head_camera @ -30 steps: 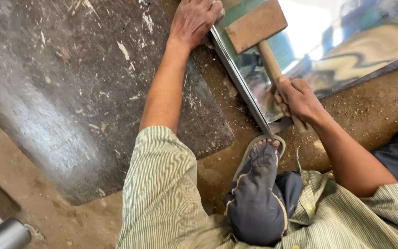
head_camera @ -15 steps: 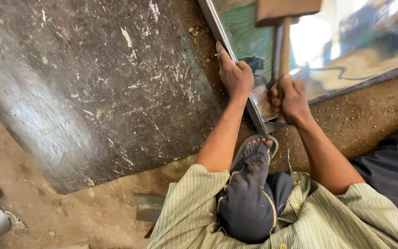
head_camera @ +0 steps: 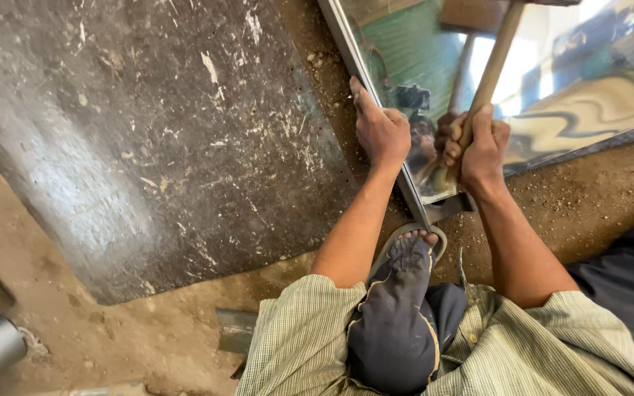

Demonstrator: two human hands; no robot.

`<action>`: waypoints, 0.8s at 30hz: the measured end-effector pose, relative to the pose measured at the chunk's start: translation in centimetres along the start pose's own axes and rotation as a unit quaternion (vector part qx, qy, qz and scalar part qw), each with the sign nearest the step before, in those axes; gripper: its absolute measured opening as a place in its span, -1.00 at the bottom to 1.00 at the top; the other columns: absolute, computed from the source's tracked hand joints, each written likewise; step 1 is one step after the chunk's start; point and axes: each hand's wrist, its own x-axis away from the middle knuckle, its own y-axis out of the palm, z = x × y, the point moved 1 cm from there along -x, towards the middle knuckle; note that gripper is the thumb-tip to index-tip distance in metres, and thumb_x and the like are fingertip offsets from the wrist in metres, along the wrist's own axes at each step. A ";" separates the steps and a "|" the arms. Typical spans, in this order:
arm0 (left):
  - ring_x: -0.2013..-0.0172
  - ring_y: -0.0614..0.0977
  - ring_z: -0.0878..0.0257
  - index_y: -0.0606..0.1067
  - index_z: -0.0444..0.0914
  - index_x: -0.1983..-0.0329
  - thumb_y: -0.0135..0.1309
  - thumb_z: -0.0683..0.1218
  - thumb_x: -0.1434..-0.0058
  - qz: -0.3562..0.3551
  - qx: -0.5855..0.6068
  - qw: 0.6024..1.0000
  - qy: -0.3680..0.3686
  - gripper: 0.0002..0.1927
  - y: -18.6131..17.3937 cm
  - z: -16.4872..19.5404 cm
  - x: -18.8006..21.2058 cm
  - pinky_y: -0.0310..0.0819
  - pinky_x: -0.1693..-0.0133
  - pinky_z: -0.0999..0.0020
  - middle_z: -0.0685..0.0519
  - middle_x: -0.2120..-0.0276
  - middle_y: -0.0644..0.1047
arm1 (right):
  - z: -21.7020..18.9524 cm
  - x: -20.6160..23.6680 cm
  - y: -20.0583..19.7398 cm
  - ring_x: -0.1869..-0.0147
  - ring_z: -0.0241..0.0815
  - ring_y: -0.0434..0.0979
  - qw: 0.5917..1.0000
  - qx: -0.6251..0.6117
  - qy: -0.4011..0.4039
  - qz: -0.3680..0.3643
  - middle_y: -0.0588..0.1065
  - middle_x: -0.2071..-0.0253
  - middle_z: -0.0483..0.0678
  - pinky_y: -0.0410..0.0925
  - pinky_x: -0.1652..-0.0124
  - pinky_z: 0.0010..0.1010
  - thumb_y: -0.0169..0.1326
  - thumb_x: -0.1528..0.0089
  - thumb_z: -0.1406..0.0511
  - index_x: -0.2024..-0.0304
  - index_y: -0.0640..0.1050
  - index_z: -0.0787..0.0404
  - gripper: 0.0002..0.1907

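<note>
Wooden mallet handle [head_camera: 487, 88] gripped in the right hand [head_camera: 482, 147], left hand [head_camera: 379, 132] pressing flat on a shiny metal sheet's folded edge [head_camera: 376, 110].

Fingers are wrapping the handle at centre right; the mallet head is leaving the upper edge of the frame. The rim is looking formed near the sandalled foot [head_camera: 409, 249]. Since half a second ago, both hands are sitting lower, the dark floor slab [head_camera: 148, 147] filling the left.

Person seen from above: short-sleeved shirt [head_camera: 310, 337], pale green with fine stripes; dark navy trousers [head_camera: 398, 323], dusty at knee; grey flip-flop sandal [head_camera: 434, 238]; left hand [head_camera: 381, 132], right hand [head_camera: 482, 147] bare, no gloves.
</note>
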 end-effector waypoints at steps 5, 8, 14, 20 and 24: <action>-0.18 0.52 -0.33 -0.09 -0.46 -0.53 -0.18 -0.32 -0.16 -0.009 -0.004 1.000 0.007 -0.17 -0.3 0.1 0.0 0.43 -0.21 0.01 -0.51 -0.32 0.28 | 0.3 -1.1 0.0 0.71 -0.36 0.16 0.945 0.293 0.146 0.012 0.26 0.67 -0.23 0.11 0.76 -0.41 -0.32 -0.45 0.12 0.54 0.32 0.06 -0.54; -0.17 0.52 -0.33 -0.09 -0.44 -0.53 -0.17 -0.31 -0.17 0.012 0.003 1.000 0.002 -0.18 -0.5 0.4 0.2 0.44 -0.21 0.03 -0.51 -0.33 0.28 | 0.5 -1.8 0.1 0.66 -0.36 0.19 0.988 0.144 0.035 0.030 0.26 0.65 -0.21 0.13 0.70 -0.43 -0.36 -0.52 0.09 0.51 0.34 0.08 -0.47; -0.14 0.55 -0.30 -0.09 -0.40 -0.55 -0.21 -0.30 -0.16 -0.012 0.019 0.999 -0.033 -0.17 -0.4 0.7 -0.1 0.48 -0.16 0.04 -0.47 -0.31 0.31 | 0.4 -3.1 0.4 0.72 -0.34 0.21 0.965 0.252 0.071 0.007 0.26 0.71 -0.21 0.16 0.75 -0.42 -0.33 -0.50 0.07 0.56 0.35 0.08 -0.45; -0.14 0.54 -0.30 -0.12 -0.42 -0.53 -0.20 -0.31 -0.17 -0.023 -0.002 0.999 -0.022 -0.18 -0.6 0.8 0.0 0.50 -0.14 0.03 -0.50 -0.35 0.25 | -0.7 -3.7 1.7 0.72 -0.33 0.17 0.946 0.301 0.124 0.007 0.25 0.72 -0.23 0.15 0.72 -0.39 -0.31 -0.48 0.06 0.59 0.34 0.09 -0.44; -0.20 0.51 -0.31 -0.09 -0.45 -0.52 -0.18 -0.31 -0.20 0.036 -0.020 0.998 0.049 -0.20 -1.3 1.6 -0.1 0.50 -0.18 0.02 -0.50 -0.40 0.21 | -1.5 -4.6 2.3 0.66 -0.35 0.21 0.991 0.133 -0.004 0.031 0.26 0.67 -0.22 0.16 0.64 -0.41 -0.38 -0.54 0.03 0.52 0.36 0.08 -0.41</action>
